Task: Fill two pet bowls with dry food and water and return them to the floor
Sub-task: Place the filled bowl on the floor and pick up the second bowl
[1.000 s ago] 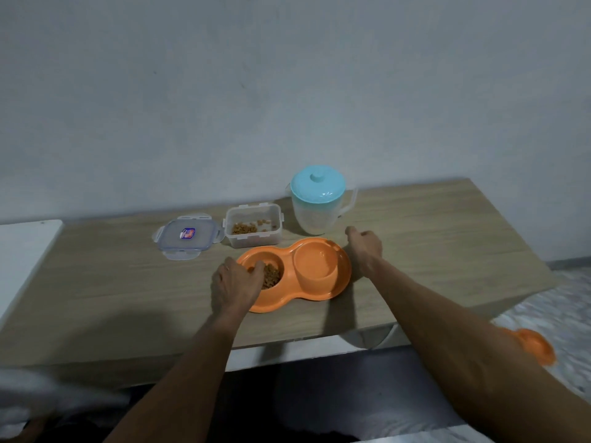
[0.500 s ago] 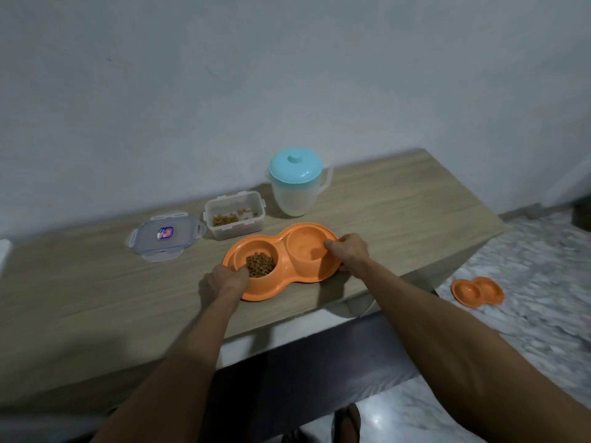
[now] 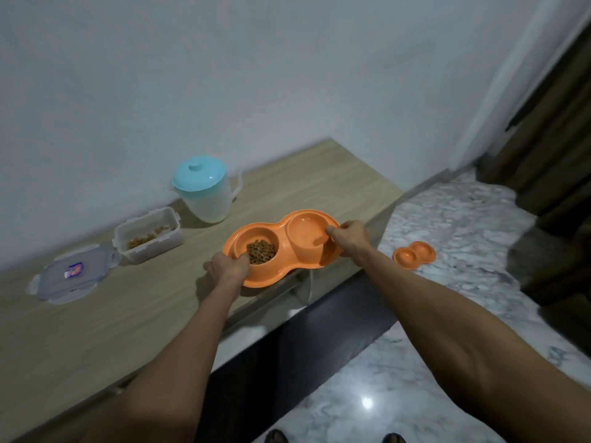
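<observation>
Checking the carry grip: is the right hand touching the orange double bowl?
Touching. In the head view the right hand pinches the right-end rim of the orange double bowl.

Jug point(image 3: 206, 193), food box point(image 3: 147, 239) block wall side; marble floor point(image 3: 463, 225) free rightward

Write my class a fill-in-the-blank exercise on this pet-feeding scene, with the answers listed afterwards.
The left hand and right hand grip the orange double bowl; the kibble lies at the ____ hand's end.
The jug has a cap coloured ____.
A second orange bowl lies on the ____.
The food container stands ____, its lid beside it on the table.
Answers: left; blue; floor; open.
</observation>
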`<move>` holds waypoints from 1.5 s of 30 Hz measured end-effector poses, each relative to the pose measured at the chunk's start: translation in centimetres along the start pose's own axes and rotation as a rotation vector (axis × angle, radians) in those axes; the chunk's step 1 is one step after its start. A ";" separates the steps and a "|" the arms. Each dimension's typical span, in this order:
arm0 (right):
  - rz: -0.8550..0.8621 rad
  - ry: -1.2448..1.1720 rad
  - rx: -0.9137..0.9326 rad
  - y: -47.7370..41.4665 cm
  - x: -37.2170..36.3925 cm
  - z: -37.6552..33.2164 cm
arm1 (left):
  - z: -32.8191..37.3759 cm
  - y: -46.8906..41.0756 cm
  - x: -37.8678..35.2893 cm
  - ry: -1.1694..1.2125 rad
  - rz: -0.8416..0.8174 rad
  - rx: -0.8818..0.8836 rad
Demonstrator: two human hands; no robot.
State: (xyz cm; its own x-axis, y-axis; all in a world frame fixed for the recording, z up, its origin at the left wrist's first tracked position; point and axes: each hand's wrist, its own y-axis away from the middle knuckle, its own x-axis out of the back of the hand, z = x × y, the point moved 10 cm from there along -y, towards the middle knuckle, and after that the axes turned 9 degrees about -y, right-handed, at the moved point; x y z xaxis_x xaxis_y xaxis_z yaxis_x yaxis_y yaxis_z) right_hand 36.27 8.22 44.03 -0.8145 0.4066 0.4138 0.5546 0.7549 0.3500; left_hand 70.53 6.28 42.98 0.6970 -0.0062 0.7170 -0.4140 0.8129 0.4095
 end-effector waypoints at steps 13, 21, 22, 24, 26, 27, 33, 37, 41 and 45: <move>0.143 -0.080 -0.032 -6.8 29.3 9.5 | 14.6 16.9 -21.1 0.038 -0.097 -0.183; 0.167 -0.114 -0.113 -12.8 40.8 16.1 | 19.9 23.3 -33.6 0.024 -0.140 -0.189; 0.168 -0.118 -0.122 -13.9 41.7 16.9 | 20.7 23.6 -35.0 0.017 -0.138 -0.190; 0.175 -0.120 -0.136 -16.0 43.3 18.4 | 22.0 23.9 -38.0 0.004 -0.150 -0.181; 0.189 -0.118 -0.156 -18.6 44.7 19.8 | 23.3 23.8 -41.1 0.001 -0.163 -0.173; 0.202 -0.119 -0.167 -20.0 45.4 20.5 | 23.8 23.3 -42.9 -0.003 -0.164 -0.168; 0.228 -0.087 -0.200 -29.1 47.2 24.3 | 26.8 20.7 -52.1 -0.092 -0.185 -0.120; 0.190 -0.068 -0.205 -35.4 46.7 27.0 | 28.1 18.2 -57.6 -0.085 -0.194 -0.111; 0.127 -0.041 -0.212 -41.8 44.4 31.2 | 28.1 15.5 -62.3 -0.123 -0.169 -0.063; 0.055 -0.003 -0.211 -48.9 41.1 36.3 | 26.6 12.0 -68.6 -0.121 -0.141 -0.015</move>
State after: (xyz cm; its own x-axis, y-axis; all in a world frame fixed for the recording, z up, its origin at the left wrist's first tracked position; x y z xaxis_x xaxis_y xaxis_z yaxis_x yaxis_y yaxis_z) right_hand -30.52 6.74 13.42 -0.7824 0.4458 0.4349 0.6213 0.6075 0.4949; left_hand 2.17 0.95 13.69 0.6719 -0.1896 0.7160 -0.3080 0.8076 0.5029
